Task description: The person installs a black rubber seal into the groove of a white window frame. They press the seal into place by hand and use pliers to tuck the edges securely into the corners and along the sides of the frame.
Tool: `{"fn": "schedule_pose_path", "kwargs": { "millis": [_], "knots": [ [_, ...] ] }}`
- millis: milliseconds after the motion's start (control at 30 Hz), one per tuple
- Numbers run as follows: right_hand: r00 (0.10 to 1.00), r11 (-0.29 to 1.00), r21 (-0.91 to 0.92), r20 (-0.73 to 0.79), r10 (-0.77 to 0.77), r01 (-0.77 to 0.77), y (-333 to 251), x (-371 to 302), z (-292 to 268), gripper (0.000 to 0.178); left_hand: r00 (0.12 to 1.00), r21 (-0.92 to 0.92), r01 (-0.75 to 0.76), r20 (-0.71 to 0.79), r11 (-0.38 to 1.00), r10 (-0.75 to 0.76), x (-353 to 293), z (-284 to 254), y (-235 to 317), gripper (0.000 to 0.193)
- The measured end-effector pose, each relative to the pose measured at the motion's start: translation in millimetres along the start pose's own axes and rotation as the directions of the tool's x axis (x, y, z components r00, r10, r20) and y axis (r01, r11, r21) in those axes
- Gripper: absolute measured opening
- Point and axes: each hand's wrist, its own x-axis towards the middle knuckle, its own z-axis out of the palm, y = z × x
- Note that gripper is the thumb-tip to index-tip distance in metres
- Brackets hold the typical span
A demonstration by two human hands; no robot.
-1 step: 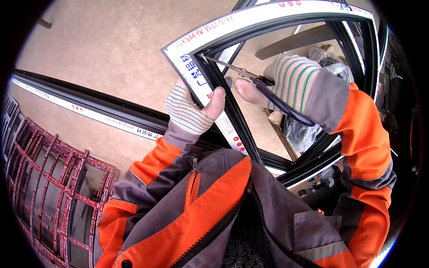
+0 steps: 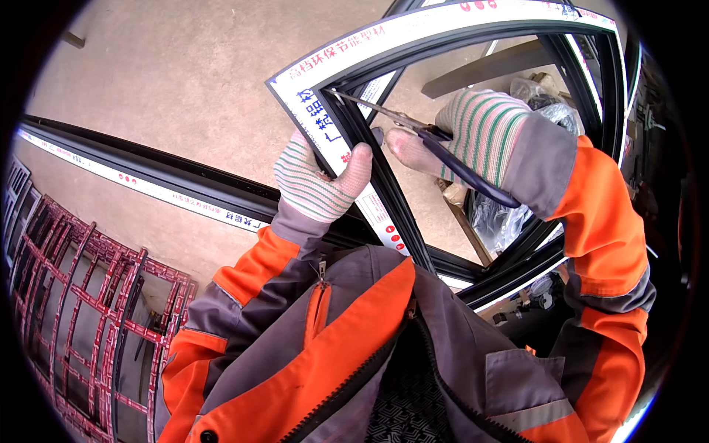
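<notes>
Left hand (image 2: 319, 181) in a striped knit glove, gripping the upright black bar of a window frame (image 2: 591, 88) beside its white protective film (image 2: 325, 122). Right hand (image 2: 473, 133), gloved alike, holding dark-handled scissors (image 2: 413, 125), blades pointing into the frame's upper left corner. Red metal racks (image 2: 81, 295) lower left on the tan floor (image 2: 185, 81).

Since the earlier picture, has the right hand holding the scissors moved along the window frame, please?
No: the right hand and scissors sit at the same spot by the window frame corner.
</notes>
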Motion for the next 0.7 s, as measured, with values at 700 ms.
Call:
{"fn": "schedule_pose_path", "kwargs": {
  "millis": [700],
  "knots": [
    [0.971,0.857,-0.509,-0.234,-0.046,-0.082,1,7,17,0.037,0.999,-0.014,0.051,-0.011,0.999,-0.051,-1,2,2,0.046]
  ]
}}
